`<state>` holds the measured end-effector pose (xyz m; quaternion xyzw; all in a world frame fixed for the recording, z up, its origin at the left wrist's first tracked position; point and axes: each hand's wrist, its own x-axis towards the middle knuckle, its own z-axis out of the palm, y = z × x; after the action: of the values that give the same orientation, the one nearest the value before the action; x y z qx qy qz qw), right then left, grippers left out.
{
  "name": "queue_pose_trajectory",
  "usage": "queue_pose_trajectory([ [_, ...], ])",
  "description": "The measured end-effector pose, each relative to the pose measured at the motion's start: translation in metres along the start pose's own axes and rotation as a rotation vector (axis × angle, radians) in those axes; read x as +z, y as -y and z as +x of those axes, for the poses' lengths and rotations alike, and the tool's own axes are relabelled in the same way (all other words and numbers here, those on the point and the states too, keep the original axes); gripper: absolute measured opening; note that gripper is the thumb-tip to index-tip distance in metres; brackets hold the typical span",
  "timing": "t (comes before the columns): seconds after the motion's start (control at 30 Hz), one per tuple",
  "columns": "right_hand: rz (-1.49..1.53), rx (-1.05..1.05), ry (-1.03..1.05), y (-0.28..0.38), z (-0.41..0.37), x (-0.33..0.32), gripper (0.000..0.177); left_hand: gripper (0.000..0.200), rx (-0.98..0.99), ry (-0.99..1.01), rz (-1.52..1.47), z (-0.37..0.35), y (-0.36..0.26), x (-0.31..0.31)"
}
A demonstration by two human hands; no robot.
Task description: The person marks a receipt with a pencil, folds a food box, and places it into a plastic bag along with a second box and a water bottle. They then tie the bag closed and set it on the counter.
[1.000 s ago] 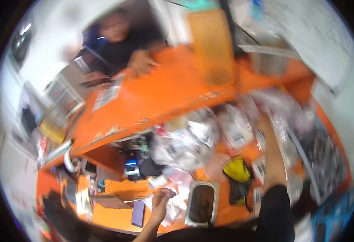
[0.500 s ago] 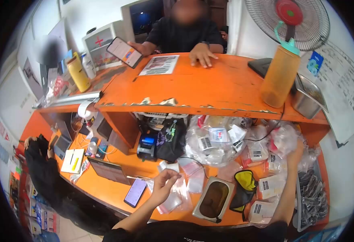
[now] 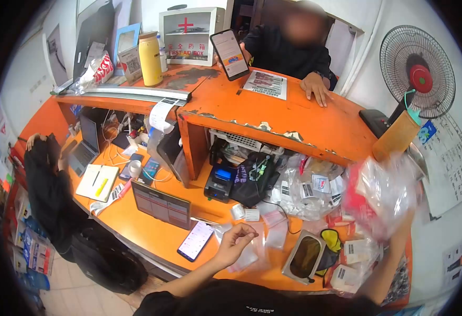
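Counter edge: the chipped lip of the upper counter (image 3: 225, 117) runs above the lower desk (image 3: 120, 221), ending near the raised plastic bag (image 3: 381, 197).
Desk edge: the near rim curves in front of the laptop (image 3: 161, 205) and the phone (image 3: 195, 240), close to the person's body.
Room around the left hand (image 3: 233, 246): a gap separates it from the metal tray (image 3: 304, 257) to its right; the phone is just beside it on the other side.
Room around the right hand (image 3: 402, 217): the wall and whiteboard (image 3: 449, 168) stand beyond; the bottle (image 3: 398, 134) is just above the bag.
Left hand: half closed, fingers curled and thumb near the index finger, over flat clear bags (image 3: 248, 253); whether the fingertips pinch anything, I cannot tell.
Right hand: gripping the plastic bag, with the fingers mostly hidden by blurred film.
Plastic bag: clear with red inside, raised in front of the right hand, well apart from the left.
Below the bag: white labelled packets (image 3: 345, 277) lie beside the yellow-and-black pouch (image 3: 330, 247).
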<state>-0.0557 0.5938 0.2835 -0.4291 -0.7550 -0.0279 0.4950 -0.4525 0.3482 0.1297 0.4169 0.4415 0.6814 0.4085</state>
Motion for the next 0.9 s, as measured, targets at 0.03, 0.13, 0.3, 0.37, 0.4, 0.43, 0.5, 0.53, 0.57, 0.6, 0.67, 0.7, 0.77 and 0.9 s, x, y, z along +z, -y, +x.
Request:
queue_pose_trajectory([
  [0.03, -0.255, -0.176, 0.118, 0.037, 0.031, 0.02, 0.059, 0.008, 0.0, -0.012, 0.008, -0.006, -0.002, -0.004],
  [0.13, 0.05, -0.197, 0.196, 0.151, 0.129, 0.097, 0.044, 0.009, 0.01, -0.048, 0.024, -0.023, -0.008, -0.016],
  [0.3, 0.125, -0.389, 0.149, 0.165, 0.217, 0.241, 0.021, 0.008, 0.007, -0.26, 0.037, -0.052, -0.01, -0.045],
  [0.37, 0.096, -0.414, 0.069, 0.162, 0.24, 0.285, 0.017, 0.008, 0.01, -0.288, 0.025, -0.062, -0.011, -0.052],
  [0.4, 0.091, -0.403, 0.012, 0.167, 0.246, 0.3, 0.016, 0.007, -0.01, -0.339, 0.012, -0.065, -0.01, -0.055],
  [0.43, 0.098, -0.399, -0.003, 0.17, 0.25, 0.31, 0.016, 0.007, -0.028, -0.392, -0.002, -0.066, -0.011, -0.058],
  [0.5, 0.059, -0.356, -0.018, 0.178, 0.257, 0.323, 0.018, 0.006, -0.017, -0.419, -0.003, -0.067, -0.012, -0.058],
  [0.53, 0.063, -0.354, -0.025, 0.18, 0.259, 0.324, 0.018, 0.006, -0.013, -0.433, 0.001, -0.066, -0.013, -0.058],
  [0.57, 0.026, -0.349, -0.002, 0.182, 0.259, 0.325, 0.02, 0.006, -0.012, -0.431, 0.004, -0.065, -0.014, -0.058],
  [0.6, -0.013, -0.343, 0.027, 0.185, 0.256, 0.322, 0.023, 0.006, -0.011, -0.439, 0.015, -0.065, -0.014, -0.058],
  [0.67, 0.0, -0.298, 0.078, 0.189, 0.252, 0.315, 0.032, 0.006, -0.024, -0.442, 0.019, -0.067, -0.011, -0.058],
  [0.7, 0.013, -0.254, 0.12, 0.19, 0.249, 0.31, 0.042, 0.006, -0.013, -0.415, -0.005, -0.066, -0.011, -0.059],
  [0.77, -0.052, -0.281, 0.045, 0.192, 0.24, 0.299, 0.051, 0.007, -0.009, -0.358, -0.039, -0.061, -0.012, -0.06],
  [0.9, 0.016, -0.358, 0.13, 0.207, 0.188, 0.215, 0.057, 0.008, -0.05, -0.213, -0.065, -0.055, -0.017, -0.053],
])
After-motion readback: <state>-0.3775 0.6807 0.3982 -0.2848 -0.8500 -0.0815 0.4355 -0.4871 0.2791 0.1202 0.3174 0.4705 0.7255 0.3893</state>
